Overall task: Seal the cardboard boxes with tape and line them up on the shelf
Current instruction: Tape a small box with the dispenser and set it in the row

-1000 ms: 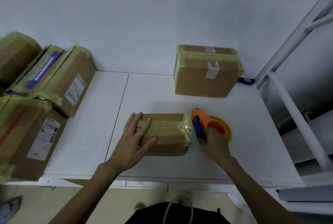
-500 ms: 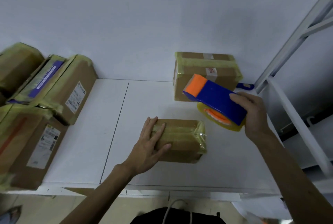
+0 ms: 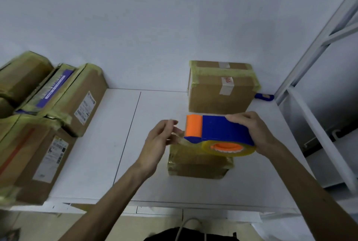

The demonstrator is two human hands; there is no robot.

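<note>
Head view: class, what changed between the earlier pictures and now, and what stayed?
The right hand lifted the tape dispenser off the table and holds it over the small box. The left hand let go of that box and rose to the dispenser's orange end. The rear box and stacked boxes stayed.

Dim, cool, even light with soft shadows and no glare; wide-angle bending bows the edges, and the left fingers (image 3: 170,124) blur slightly.

Small taped box (image 3: 195,167) under a blue-and-orange tape dispenser (image 3: 224,132).
The box lies flat on the white tabletop (image 3: 96,153), wrapped in yellowish tape; the dispenser is level above it.
</note>
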